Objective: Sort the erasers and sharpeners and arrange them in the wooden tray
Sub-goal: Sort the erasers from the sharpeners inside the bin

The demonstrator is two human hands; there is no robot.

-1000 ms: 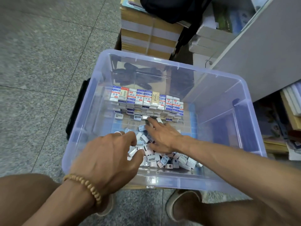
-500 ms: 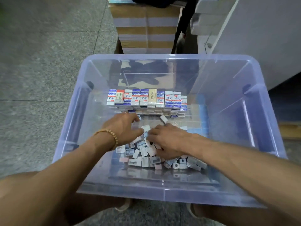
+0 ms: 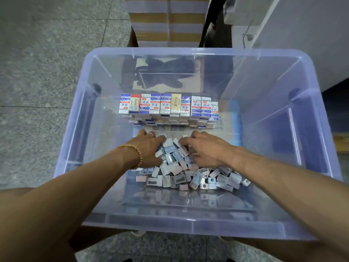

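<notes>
A row of wrapped erasers (image 3: 168, 105) stands stacked at the back of a clear plastic bin (image 3: 188, 53). In front of the row lies a loose pile of small sharpeners (image 3: 188, 178), blue, white and pink. Both my hands are down in the far part of that pile. My left hand (image 3: 149, 148), with a bead bracelet at the wrist, rests on the sharpeners with fingers spread and the thumb touching one. My right hand (image 3: 204, 150) lies over the pile with its fingers bent toward the left; whether it holds any sharpener is hidden.
The bin stands on a grey stone floor (image 3: 47, 72). Taped cardboard boxes (image 3: 166, 21) are stacked right behind it, and a grey cabinet (image 3: 302, 35) rises at the back right. The bin's right half (image 3: 264, 148) holds nothing. My knees are under the near rim.
My left hand has moved from above the near rim down into the sharpener pile beside the right hand. The view has tilted down and squared up over the bin.
</notes>
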